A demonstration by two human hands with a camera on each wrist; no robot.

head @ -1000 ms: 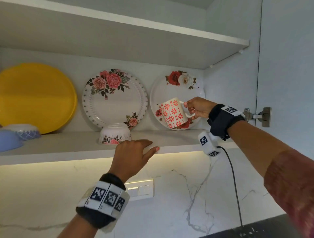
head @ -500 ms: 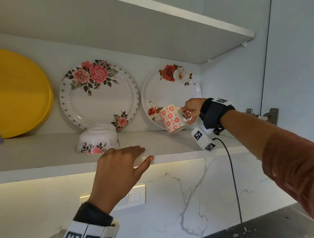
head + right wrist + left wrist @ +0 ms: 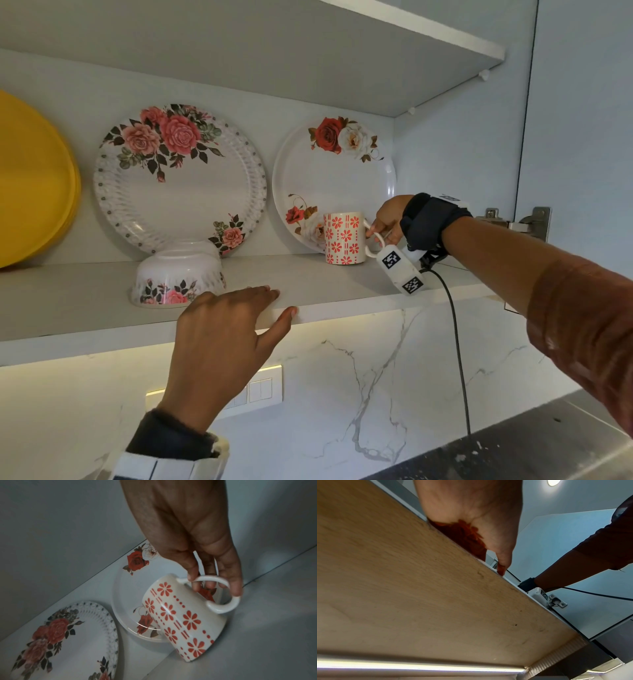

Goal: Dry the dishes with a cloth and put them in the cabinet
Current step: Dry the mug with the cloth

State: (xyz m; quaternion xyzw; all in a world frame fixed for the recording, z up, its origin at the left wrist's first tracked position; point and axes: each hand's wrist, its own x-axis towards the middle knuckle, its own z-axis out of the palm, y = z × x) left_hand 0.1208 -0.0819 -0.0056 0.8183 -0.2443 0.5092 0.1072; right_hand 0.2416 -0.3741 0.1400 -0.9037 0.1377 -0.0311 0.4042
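Observation:
A white mug (image 3: 343, 238) with red flower print stands on the lower cabinet shelf (image 3: 308, 284), in front of the right floral plate (image 3: 342, 171). My right hand (image 3: 376, 233) pinches the mug's handle from the right. In the right wrist view the fingers (image 3: 229, 574) curl round the handle loop of the mug (image 3: 180, 618), whose base meets the shelf. My left hand (image 3: 279, 301) rests on the shelf's front edge with straight fingers on top and the thumb against the edge, holding nothing. No cloth is in view.
A larger rose plate (image 3: 178, 192) and a yellow plate (image 3: 30, 178) lean on the back wall. An upturned floral bowl (image 3: 178, 279) sits near the left hand. The open cabinet door (image 3: 582, 102) and its hinge (image 3: 534, 222) are at the right. An upper shelf (image 3: 376, 51) hangs overhead.
The right hand has lowered the tilted mug from mid-air down onto the shelf, where it now stands straight. The left hand has stayed on the shelf edge.

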